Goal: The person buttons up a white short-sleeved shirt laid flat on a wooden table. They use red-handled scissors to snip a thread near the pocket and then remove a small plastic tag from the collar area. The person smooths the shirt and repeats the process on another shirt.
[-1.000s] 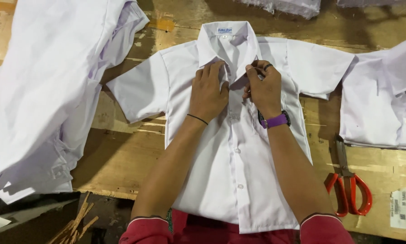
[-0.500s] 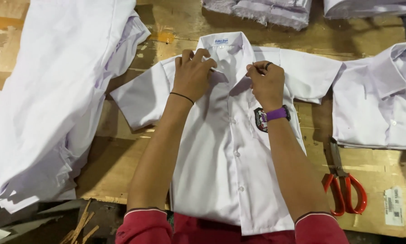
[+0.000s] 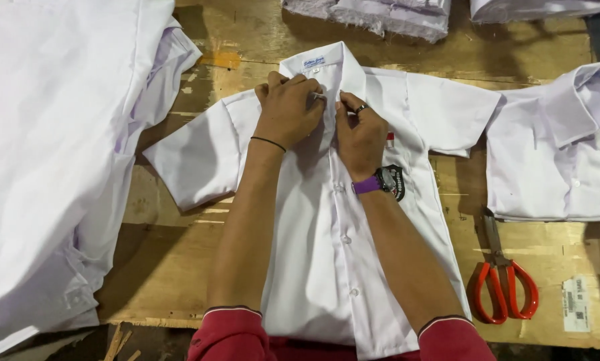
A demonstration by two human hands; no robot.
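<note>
A white short-sleeved shirt [image 3: 326, 267] lies front up on the wooden table [image 3: 173, 267], collar away from me, with a dark badge on its chest pocket. My left hand [image 3: 288, 107] and my right hand [image 3: 360, 134] meet just below the collar [image 3: 323, 63]. Both pinch the shirt's front placket at the top button. My right wrist wears a purple watch, my left a thin black band. The button itself is hidden by my fingers.
A big heap of white cloth [image 3: 52, 147] covers the table's left side. A folded white shirt [image 3: 554, 147] lies at the right, red-handled scissors [image 3: 504, 281] below it. More folded white garments [image 3: 380, 13] sit along the far edge.
Both hands have moved up the shirt front toward the collar and come closer together. My left hand, earlier flat on the chest, now pinches the placket.
</note>
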